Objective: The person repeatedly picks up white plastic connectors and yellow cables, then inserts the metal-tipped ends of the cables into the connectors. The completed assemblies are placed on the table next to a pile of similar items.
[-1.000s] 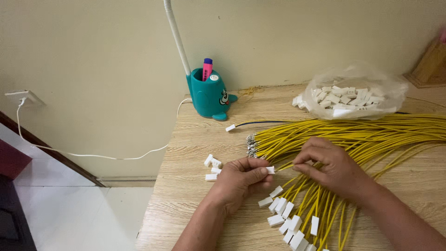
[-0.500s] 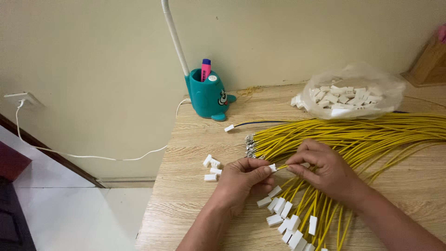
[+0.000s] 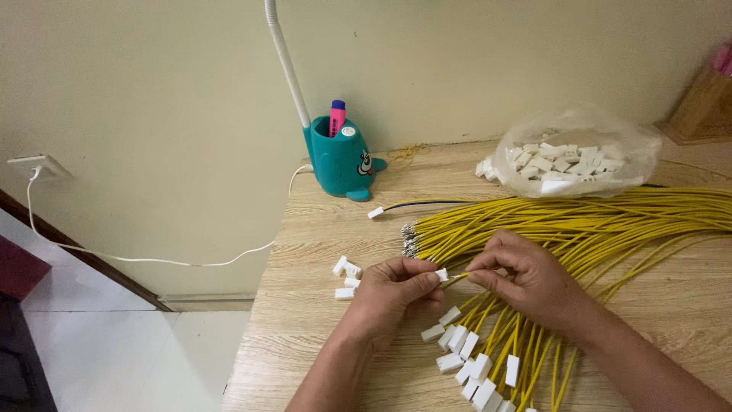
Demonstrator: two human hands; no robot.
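Note:
My left hand [image 3: 393, 294] pinches a small white plastic connector [image 3: 441, 275] between thumb and fingertips. Facing it, my right hand [image 3: 526, 276] holds the end of a yellow wire [image 3: 458, 278] right at the connector. Both hands hover over a wooden table [image 3: 320, 229]. Behind my right hand lies a thick bundle of yellow wires [image 3: 579, 225] with bare metal tips at its left end. Below my hands, several yellow wires with white connectors [image 3: 469, 362] fitted fan out toward the table's front edge.
Three loose white connectors [image 3: 345, 276] lie left of my left hand. A clear plastic bag of white connectors [image 3: 572, 162] sits at the back right. A teal pen holder [image 3: 339, 156] with a pink marker stands against the wall. The table edge drops off on the left.
My hands have stayed nearly in place; the wire end in my right hand has drawn closer to the connector in my left hand.

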